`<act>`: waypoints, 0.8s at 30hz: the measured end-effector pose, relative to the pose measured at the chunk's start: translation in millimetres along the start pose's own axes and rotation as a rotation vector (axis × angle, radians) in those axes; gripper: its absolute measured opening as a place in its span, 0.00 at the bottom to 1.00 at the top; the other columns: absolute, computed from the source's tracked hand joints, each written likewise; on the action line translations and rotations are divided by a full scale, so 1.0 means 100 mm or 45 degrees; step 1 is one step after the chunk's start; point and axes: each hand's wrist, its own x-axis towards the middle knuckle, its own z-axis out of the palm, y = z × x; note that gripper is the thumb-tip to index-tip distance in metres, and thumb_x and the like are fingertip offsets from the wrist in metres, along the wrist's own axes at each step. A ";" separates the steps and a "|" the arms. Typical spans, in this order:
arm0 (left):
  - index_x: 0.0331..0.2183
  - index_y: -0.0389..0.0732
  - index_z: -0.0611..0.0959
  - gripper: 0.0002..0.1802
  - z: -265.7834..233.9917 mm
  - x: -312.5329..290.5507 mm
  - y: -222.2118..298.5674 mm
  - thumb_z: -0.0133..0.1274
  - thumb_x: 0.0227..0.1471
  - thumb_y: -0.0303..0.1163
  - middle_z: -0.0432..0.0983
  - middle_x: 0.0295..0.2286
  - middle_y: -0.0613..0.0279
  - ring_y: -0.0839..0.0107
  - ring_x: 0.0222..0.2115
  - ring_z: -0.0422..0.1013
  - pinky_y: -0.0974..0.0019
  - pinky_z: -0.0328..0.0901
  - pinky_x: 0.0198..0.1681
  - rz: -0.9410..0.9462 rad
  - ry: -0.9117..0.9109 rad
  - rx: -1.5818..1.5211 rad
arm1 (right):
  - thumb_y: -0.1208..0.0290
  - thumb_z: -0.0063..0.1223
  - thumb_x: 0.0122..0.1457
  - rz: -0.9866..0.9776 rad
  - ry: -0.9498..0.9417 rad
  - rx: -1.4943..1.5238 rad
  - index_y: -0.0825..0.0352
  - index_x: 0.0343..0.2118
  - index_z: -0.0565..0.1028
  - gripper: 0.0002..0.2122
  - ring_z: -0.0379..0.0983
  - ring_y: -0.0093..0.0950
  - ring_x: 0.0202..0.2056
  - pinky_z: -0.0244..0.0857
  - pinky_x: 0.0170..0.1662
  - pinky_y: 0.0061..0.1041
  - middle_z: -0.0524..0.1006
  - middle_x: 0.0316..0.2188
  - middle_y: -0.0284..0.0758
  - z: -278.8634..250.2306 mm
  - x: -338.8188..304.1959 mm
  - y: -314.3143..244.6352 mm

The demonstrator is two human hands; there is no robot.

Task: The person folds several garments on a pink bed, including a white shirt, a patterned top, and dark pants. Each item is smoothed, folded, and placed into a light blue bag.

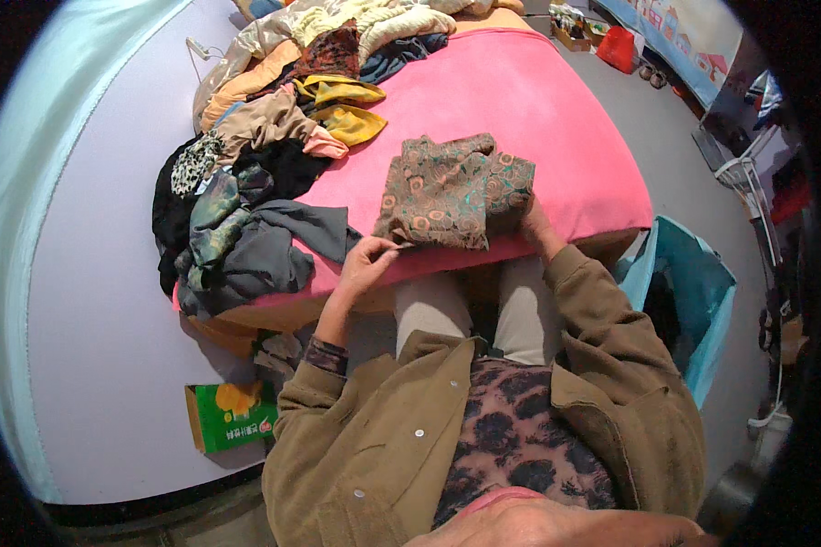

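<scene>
A brown patterned garment (456, 187) with swirls, orange rings and green touches lies folded on the pink cover near the bed's front edge. At its lower left corner, the fingers of my left hand (369, 266) are closed in a pinch on the fabric edge. My right hand (540, 226) grips the garment's right side, with its fingertips hidden by the cloth. Just left of my left hand spreads a grey garment (283, 239), part of a heap of loose clothes.
The pink cover (520, 96) drapes over the bed. Clothes, among them a yellow piece (348, 123), pile along its left side. A blue open bag (693, 292) stands right of the bed. A green carton (233, 417) sits at lower left. Farther off are a red bag (617, 48) and shoes (652, 76).
</scene>
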 end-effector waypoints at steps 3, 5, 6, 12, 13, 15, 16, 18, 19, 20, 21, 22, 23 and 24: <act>0.41 0.39 0.82 0.15 0.07 -0.05 0.12 0.62 0.50 0.30 0.74 0.38 0.58 0.66 0.37 0.72 0.65 0.67 0.41 0.251 0.378 0.428 | 0.50 0.42 0.67 0.091 0.093 0.125 0.66 0.51 0.73 0.23 0.75 0.32 0.45 0.69 0.53 0.33 0.77 0.45 0.36 0.08 -0.18 -0.25; 0.41 0.39 0.81 0.18 0.24 -0.08 0.31 0.64 0.45 0.29 0.75 0.39 0.55 0.58 0.39 0.72 0.61 0.68 0.45 0.321 0.544 0.448 | 0.48 0.42 0.67 0.222 0.024 0.228 0.66 0.51 0.73 0.24 0.75 0.31 0.45 0.70 0.52 0.34 0.78 0.45 0.36 0.12 -0.38 -0.41; 0.42 0.39 0.81 0.19 0.33 -0.06 0.43 0.64 0.45 0.30 0.75 0.40 0.54 0.58 0.40 0.72 0.61 0.68 0.46 0.358 0.530 0.355 | 0.47 0.42 0.67 0.269 -0.053 0.305 0.66 0.51 0.73 0.25 0.75 0.30 0.46 0.71 0.51 0.35 0.78 0.45 0.36 0.17 -0.47 -0.46; 0.53 0.42 0.72 0.35 1.09 0.22 0.89 0.65 0.42 0.36 0.67 0.52 0.47 0.48 0.55 0.63 0.51 0.58 0.59 0.533 0.268 0.321 | 0.54 0.50 0.66 0.296 -0.114 -0.128 0.66 0.54 0.70 0.21 0.76 0.26 0.40 0.72 0.43 0.29 0.77 0.43 0.34 0.42 -0.80 -0.18; 0.54 0.42 0.71 0.38 1.21 0.26 0.89 0.66 0.41 0.36 0.65 0.54 0.46 0.47 0.56 0.61 0.50 0.57 0.60 0.524 0.255 0.372 | 0.55 0.49 0.66 0.255 -0.145 -0.245 0.66 0.53 0.71 0.20 0.75 0.25 0.39 0.71 0.42 0.28 0.77 0.41 0.34 0.41 -0.84 -0.10; 0.58 0.43 0.65 0.43 1.35 0.30 0.84 0.64 0.40 0.36 0.56 0.60 0.44 0.43 0.61 0.54 0.46 0.52 0.63 0.385 0.114 0.425 | 0.58 0.48 0.67 0.349 -0.290 -0.347 0.68 0.50 0.71 0.18 0.73 0.21 0.33 0.67 0.36 0.24 0.76 0.34 0.29 0.33 -0.93 0.02; 0.58 0.43 0.65 0.43 1.39 0.28 0.79 0.64 0.40 0.36 0.56 0.60 0.43 0.43 0.61 0.54 0.46 0.52 0.63 0.419 0.147 0.446 | 0.59 0.47 0.68 0.400 -0.261 -0.620 0.67 0.48 0.71 0.15 0.71 0.19 0.30 0.66 0.33 0.21 0.74 0.30 0.26 0.29 -1.00 0.08; 0.57 0.42 0.65 0.42 1.44 0.22 0.68 0.63 0.40 0.34 0.56 0.61 0.43 0.43 0.61 0.54 0.46 0.51 0.63 0.362 0.131 0.515 | 0.62 0.45 0.68 0.386 -0.354 -0.739 0.65 0.47 0.73 0.13 0.71 0.18 0.29 0.65 0.31 0.19 0.73 0.30 0.25 0.22 -1.16 0.15; 0.54 0.41 0.68 0.37 1.46 0.14 0.62 0.60 0.39 0.30 0.59 0.59 0.45 0.45 0.60 0.56 0.46 0.53 0.62 0.421 0.155 0.515 | 0.64 0.44 0.67 0.406 -0.365 -0.738 0.63 0.47 0.74 0.12 0.71 0.18 0.30 0.67 0.30 0.21 0.75 0.32 0.25 0.19 -1.25 0.15; 0.53 0.41 0.70 0.35 1.46 0.11 0.56 0.60 0.40 0.29 0.60 0.59 0.45 0.45 0.60 0.57 0.47 0.55 0.62 0.392 0.124 0.523 | 0.64 0.45 0.67 0.419 -0.421 -0.734 0.63 0.48 0.74 0.12 0.72 0.18 0.30 0.67 0.31 0.20 0.76 0.32 0.26 0.18 -1.31 0.14; 0.51 0.41 0.71 0.32 1.45 0.08 0.50 0.59 0.41 0.28 0.61 0.58 0.45 0.45 0.59 0.58 0.48 0.56 0.61 0.379 0.100 0.531 | 0.65 0.45 0.67 0.476 -0.468 -0.746 0.63 0.48 0.75 0.12 0.72 0.18 0.31 0.68 0.31 0.20 0.76 0.32 0.26 0.18 -1.36 0.13; 0.50 0.41 0.72 0.30 1.43 0.05 0.46 0.59 0.41 0.28 0.63 0.58 0.45 0.45 0.59 0.59 0.48 0.57 0.61 0.368 0.087 0.542 | 0.65 0.45 0.67 0.538 -0.510 -0.742 0.63 0.48 0.75 0.12 0.72 0.18 0.31 0.68 0.32 0.20 0.77 0.33 0.27 0.20 -1.40 0.10; 0.43 0.39 0.76 0.22 1.40 0.06 0.42 0.57 0.41 0.24 0.68 0.54 0.47 0.46 0.55 0.64 0.49 0.62 0.56 0.356 0.173 0.446 | 0.67 0.47 0.66 0.565 -0.577 -0.724 0.64 0.46 0.77 0.11 0.72 0.18 0.31 0.69 0.34 0.22 0.77 0.32 0.26 0.22 -1.42 0.08; 0.40 0.38 0.77 0.17 1.36 0.07 0.39 0.54 0.43 0.22 0.75 0.44 0.50 0.56 0.45 0.73 0.56 0.68 0.48 0.487 0.350 0.407 | 0.69 0.47 0.65 0.555 -0.664 -0.777 0.65 0.45 0.77 0.11 0.71 0.18 0.31 0.68 0.35 0.22 0.77 0.31 0.26 0.24 -1.43 0.05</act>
